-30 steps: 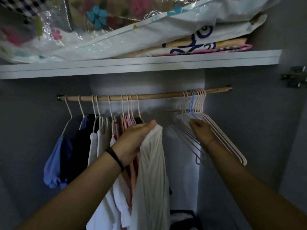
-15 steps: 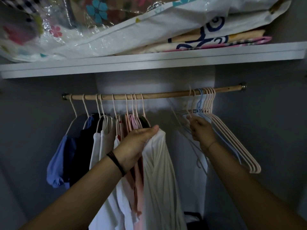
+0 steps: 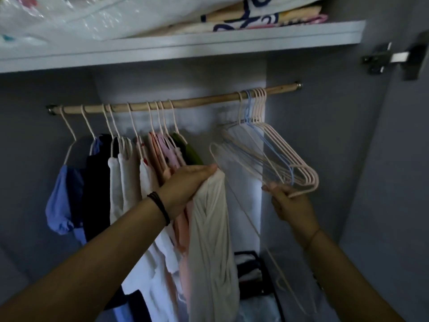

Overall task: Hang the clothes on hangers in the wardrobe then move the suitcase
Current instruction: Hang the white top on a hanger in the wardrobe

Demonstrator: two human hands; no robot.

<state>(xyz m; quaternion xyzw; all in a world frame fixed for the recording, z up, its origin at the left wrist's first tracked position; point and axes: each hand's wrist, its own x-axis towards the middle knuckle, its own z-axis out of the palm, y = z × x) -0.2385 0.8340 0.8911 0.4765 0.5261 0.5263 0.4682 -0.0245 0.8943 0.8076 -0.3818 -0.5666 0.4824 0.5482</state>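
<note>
left hand (image 3: 185, 187) – grips cream garment (image 3: 212, 240) | right hand (image 3: 291, 201) – holds pink hanger (image 3: 304, 192) | wooden rail (image 3: 185, 102)

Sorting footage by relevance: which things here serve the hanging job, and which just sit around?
In use: cream garment in left hand; empty hangers, one gripped by right hand; rail; hung clothes.

Idle: bagged bedding on shelf; door hinge; black basket.

**Shelf and rail inside the wardrobe**

The white shelf (image 3: 232, 43) carries a clear plastic bag (image 3: 92, 17) and folded patterned bedding (image 3: 267, 22). Below it, the wooden rail (image 3: 204, 101) bears clothed hangers (image 3: 139, 126) on the left and empty hangers (image 3: 267, 145) on the right.
</note>
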